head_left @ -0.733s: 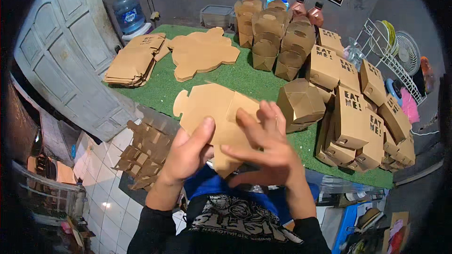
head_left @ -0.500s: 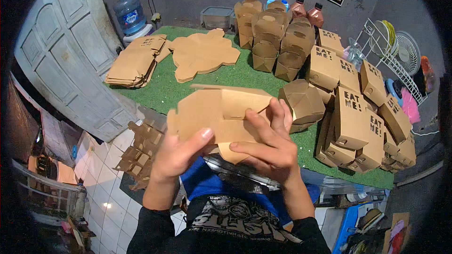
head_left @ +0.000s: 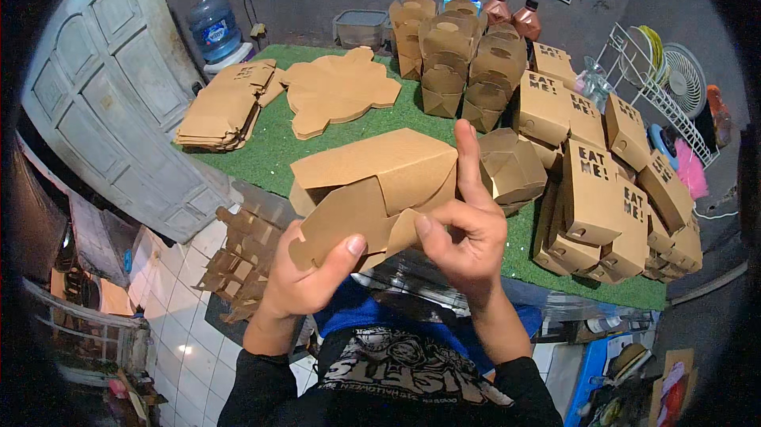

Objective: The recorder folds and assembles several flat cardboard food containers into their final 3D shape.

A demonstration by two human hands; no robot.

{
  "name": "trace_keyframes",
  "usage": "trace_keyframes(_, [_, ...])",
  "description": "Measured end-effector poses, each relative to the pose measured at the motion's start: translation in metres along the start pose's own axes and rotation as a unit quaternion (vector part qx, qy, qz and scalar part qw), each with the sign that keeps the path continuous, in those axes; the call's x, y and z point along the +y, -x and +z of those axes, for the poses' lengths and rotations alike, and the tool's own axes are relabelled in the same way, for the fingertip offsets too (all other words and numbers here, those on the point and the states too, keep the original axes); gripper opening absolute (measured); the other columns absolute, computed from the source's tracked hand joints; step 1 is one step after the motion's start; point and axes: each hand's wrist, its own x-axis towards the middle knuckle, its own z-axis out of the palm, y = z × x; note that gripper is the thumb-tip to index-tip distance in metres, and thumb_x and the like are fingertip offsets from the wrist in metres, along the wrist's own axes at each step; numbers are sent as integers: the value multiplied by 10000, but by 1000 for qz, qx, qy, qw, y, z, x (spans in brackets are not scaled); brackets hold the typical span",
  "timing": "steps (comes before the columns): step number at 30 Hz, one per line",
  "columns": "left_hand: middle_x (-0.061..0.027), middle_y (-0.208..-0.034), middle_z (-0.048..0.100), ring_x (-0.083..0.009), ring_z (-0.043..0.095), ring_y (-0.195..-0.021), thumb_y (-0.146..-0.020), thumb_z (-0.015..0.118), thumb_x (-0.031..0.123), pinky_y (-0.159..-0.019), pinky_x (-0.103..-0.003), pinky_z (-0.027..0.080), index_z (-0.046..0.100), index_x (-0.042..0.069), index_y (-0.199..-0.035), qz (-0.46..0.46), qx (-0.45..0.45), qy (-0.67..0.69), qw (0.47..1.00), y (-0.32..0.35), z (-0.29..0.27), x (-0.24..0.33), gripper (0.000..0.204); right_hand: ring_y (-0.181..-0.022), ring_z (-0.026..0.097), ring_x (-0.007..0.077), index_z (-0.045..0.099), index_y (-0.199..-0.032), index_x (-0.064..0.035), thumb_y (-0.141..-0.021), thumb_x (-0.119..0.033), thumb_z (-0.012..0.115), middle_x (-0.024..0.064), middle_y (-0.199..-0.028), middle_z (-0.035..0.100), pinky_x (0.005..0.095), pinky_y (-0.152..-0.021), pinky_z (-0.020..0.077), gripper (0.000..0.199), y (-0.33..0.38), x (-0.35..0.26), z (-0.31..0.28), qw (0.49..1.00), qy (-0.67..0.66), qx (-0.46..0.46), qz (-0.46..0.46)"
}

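Box (head_left: 380, 173) sits in my left grip (head_left: 313, 280); my right grip (head_left: 468, 241) holds its flap (head_left: 403, 230). Cartons (head_left: 590, 209) crowd the desk (head_left: 254, 165) at right.

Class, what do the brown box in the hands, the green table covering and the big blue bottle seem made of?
Brown box: thin, matt paperboard, judging by its crisp folds and plain brown faces.
Green table covering: probably synthetic turf; its surface looks dull and fuzzy.
Big blue bottle: likely plastic, glossy and translucent.
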Motion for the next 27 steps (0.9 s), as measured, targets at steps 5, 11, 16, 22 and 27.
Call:
trace_keyframes(5, [-99,-884,675,-185,643,-793,-826,646,73,-733,-298,499,617,-38,-1048,57,21,-17,998,0,6,-6,250,-1378,284,436,657,-724,51,-746,-45,696,344,-1455,279,478,-1092,258,106,2,-4,3,999,-7,30,7])
trace_keyframes(11, [-103,-1007,664,-187,638,-909,-722,770,26,-809,-303,498,601,-30,-1095,130,89,-65,985,-5,17,-20,413,-1353,344,405,634,-950,34,-801,-119,738,344,-1443,304,438,-1057,346,238,4,7,27,991,-66,107,-37])
trace_keyframes(16, [-96,-1082,650,-170,621,-972,-770,719,-32,-848,-301,499,572,-33,-1170,18,73,59,995,-1,17,-19,426,-1354,321,436,524,-1347,-157,-767,-316,746,203,-1505,297,507,-1063,308,641,0,4,5,974,190,-46,-113])
trace_keyframes(22, [-100,-1085,651,-176,625,-977,-759,727,-22,-849,-305,502,556,-36,-1188,-15,35,49,998,-8,5,-16,462,-1248,461,376,618,-1231,-182,-730,-440,708,162,-1396,458,473,-1004,370,570,-6,2,-13,915,317,-156,-192])
trace_keyframes(27, [-110,-1091,646,-171,620,-993,-742,744,-9,-863,-301,498,544,-35,-1195,-10,-28,64,998,-29,8,-19,496,-1207,507,351,637,-1206,-153,-739,-378,719,117,-1342,532,475,-973,396,524,0,7,-23,913,334,-107,-207])
